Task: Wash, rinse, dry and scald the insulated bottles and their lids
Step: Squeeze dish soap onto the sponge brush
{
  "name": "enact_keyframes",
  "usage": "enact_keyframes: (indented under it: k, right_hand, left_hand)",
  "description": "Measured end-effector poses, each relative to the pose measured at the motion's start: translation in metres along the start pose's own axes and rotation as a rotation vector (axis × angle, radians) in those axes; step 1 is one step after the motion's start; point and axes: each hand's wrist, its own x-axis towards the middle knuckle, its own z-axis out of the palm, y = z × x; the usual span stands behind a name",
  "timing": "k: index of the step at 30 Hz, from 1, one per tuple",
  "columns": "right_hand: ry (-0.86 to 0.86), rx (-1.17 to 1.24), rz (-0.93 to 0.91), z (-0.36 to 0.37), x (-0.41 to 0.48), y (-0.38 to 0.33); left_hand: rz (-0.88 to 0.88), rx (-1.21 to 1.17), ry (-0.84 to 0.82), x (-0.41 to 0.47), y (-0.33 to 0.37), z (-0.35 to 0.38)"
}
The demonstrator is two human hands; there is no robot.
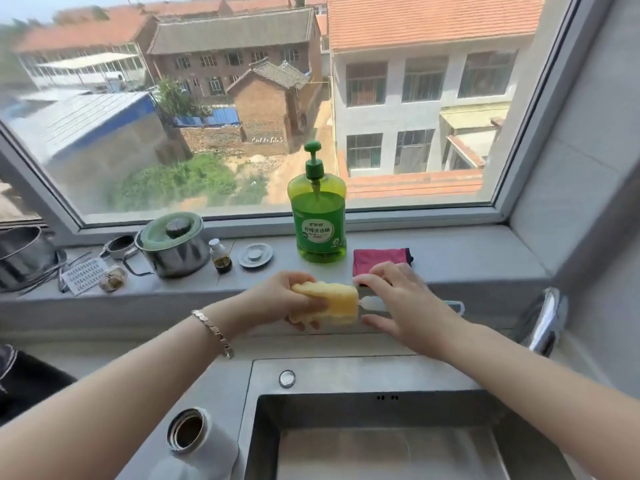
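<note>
My left hand (pixel 277 299) grips a yellow sponge brush head (pixel 332 303) in front of the window sill. My right hand (pixel 398 306) reaches over the brush's whitish handle (pixel 372 303), fingers spread and lightly curved; whether it grips the handle is hidden. A white insulated bottle (pixel 201 441) stands open, without a lid, on the counter left of the sink (pixel 381 441). A green pump bottle of dish soap (pixel 318 216) stands on the sill behind my hands.
On the sill sit a steel pot with a green lid (pixel 173 244), a small vial (pixel 220 256), a sink strainer (pixel 255 255) and a folded pink cloth (pixel 381 260). A chrome tap (pixel 547 320) is at the right. Utensils lie far left.
</note>
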Motion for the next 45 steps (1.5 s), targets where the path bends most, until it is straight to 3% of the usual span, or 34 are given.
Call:
enact_keyframes:
  k: [2, 5, 10, 15, 20, 26, 30, 40, 45]
  right_hand:
    - [-0.059, 0.04, 0.06, -0.011, 0.023, 0.015]
    - [-0.087, 0.313, 0.223, -0.029, 0.051, 0.04]
    - [0.137, 0.495, 0.388, -0.049, 0.073, 0.08]
    - [0.183, 0.621, 0.472, -0.049, 0.083, 0.094]
    - [0.145, 0.675, 0.499, -0.044, 0.08, 0.087]
    - [0.18, 0.679, 0.512, -0.052, 0.065, 0.061]
    - [0.158, 0.704, 0.574, -0.047, 0.045, 0.046]
    - [-0.024, 0.826, 0.727, 0.01, -0.016, 0.006]
    - [-0.052, 0.853, 0.785, 0.038, -0.03, -0.002]
  left_hand:
    - [0.021, 0.054, 0.007, 0.028, 0.017, -0.011]
    - [0.06, 0.216, 0.122, 0.073, 0.038, -0.033]
    - [0.209, 0.419, 0.678, 0.145, 0.083, -0.084]
    - [-0.105, 0.499, 0.66, 0.2, 0.108, -0.097]
    - [0.055, 0.418, 0.787, 0.197, 0.098, -0.091]
    - [0.296, 0.241, 0.6, 0.121, 0.076, -0.071]
    - [0.36, 0.141, 0.512, 0.069, 0.075, -0.073]
    - [0.053, 0.335, 0.112, 0.037, -0.007, -0.042]
    - [0.123, 0.679, 0.022, 0.047, -0.042, -0.029]
